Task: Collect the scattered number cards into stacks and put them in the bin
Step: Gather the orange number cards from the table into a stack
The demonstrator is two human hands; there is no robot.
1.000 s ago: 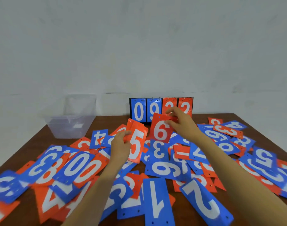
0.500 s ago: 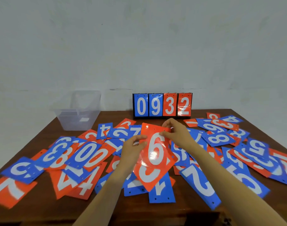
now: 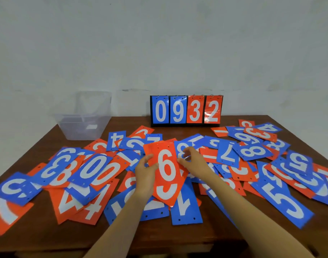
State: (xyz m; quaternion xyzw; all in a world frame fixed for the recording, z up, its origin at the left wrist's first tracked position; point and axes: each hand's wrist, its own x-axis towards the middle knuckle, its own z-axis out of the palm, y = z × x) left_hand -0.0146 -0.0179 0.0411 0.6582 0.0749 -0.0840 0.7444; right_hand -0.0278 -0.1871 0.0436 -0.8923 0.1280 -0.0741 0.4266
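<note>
Clear bin (image 3: pixel 85 125), counter's (image 3: pixel 47 235) far-left corner; contents unclear. Red card stack (image 3: pixel 167 175), 6 on top, mid-counter: left hand (image 3: pixel 145 175) grips it, right hand (image 3: pixel 195 162) pinches its edge. Loose cards (image 3: pixel 92 168) surround; scoreboard (image 3: pixel 186 110), far edge.

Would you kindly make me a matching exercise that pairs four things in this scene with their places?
Things: 1 clear plastic bin; 2 flip scoreboard; 3 orange 6 card; 4 blue 1 card.
Places: A held between left hand and right hand; B lying flat on the table between the forearms; C far left corner; D upright at the back, centre.
Pairs: 1-C, 2-D, 3-A, 4-B.
</note>
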